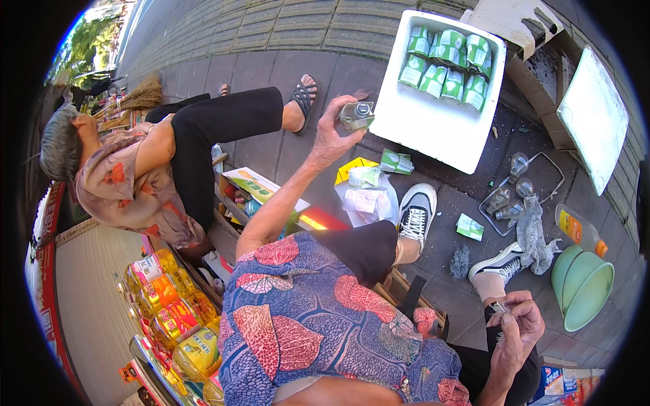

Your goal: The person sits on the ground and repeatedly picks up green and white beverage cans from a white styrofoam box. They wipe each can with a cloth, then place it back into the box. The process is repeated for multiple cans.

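Note:
My left hand [337,129] is held out beyond my knee, closed around a small worn green cardboard sleeve [357,116] with a round metal-like end showing in it. My right hand [517,325], near my other knee, pinches a small frayed whitish scrap [500,307] between thumb and fingers. Ahead lies a white foam box [431,129] with several green-and-white cartons [451,48] in rows. Several glass light bulbs [519,165] rest on the ground by a bent wire frame [480,205]. A grey rag [532,233] lies beside them, partly over my shoe.
A green plastic basin [581,289] and a clear bottle [579,228] stand at the right. A steel-wool-like clump [460,262] and green carton [469,227] lie between my shoes. A seated person [127,167] is at the left, above several oil bottles [172,319]. A foam lid [594,119] leans against cardboard.

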Demonstrator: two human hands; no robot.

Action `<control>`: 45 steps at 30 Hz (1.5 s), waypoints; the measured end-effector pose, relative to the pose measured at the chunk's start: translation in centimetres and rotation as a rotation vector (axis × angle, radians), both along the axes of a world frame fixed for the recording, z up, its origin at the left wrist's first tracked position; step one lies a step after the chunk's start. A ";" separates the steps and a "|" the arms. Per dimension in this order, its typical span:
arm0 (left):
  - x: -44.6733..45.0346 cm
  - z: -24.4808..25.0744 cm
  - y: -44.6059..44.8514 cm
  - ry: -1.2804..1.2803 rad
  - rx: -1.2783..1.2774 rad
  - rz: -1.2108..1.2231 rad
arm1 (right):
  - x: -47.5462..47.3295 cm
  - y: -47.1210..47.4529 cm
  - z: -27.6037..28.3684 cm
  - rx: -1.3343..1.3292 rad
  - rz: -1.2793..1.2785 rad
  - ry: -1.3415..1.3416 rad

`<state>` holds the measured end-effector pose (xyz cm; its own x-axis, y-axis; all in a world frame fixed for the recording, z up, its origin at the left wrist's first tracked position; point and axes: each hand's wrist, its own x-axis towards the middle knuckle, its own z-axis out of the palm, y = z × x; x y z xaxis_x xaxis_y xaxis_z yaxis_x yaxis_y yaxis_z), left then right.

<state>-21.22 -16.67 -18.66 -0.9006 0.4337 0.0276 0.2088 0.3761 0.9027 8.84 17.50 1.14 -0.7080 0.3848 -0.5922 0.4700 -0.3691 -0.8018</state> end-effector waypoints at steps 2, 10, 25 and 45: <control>0.0 0.0 0.3 -0.016 -0.001 -0.022 | 0.0 0.0 0.1 -0.007 -0.002 0.004; -2.7 0.0 3.5 0.271 -0.208 -0.212 | -0.3 -0.1 0.3 -0.064 -0.039 0.004; -13.7 -6.6 13.9 0.800 -0.622 -0.732 | -0.3 0.4 0.0 -0.088 -0.024 -0.007; -15.3 -8.4 16.5 0.959 -1.038 -1.089 | -0.4 0.3 0.0 -0.148 -0.007 -0.045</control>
<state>-36.47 -0.18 -27.09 -0.0580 0.9432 -0.3272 0.9860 0.0029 -0.1665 8.43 17.80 1.09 -0.6773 0.2955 -0.6738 0.5012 -0.4851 -0.7166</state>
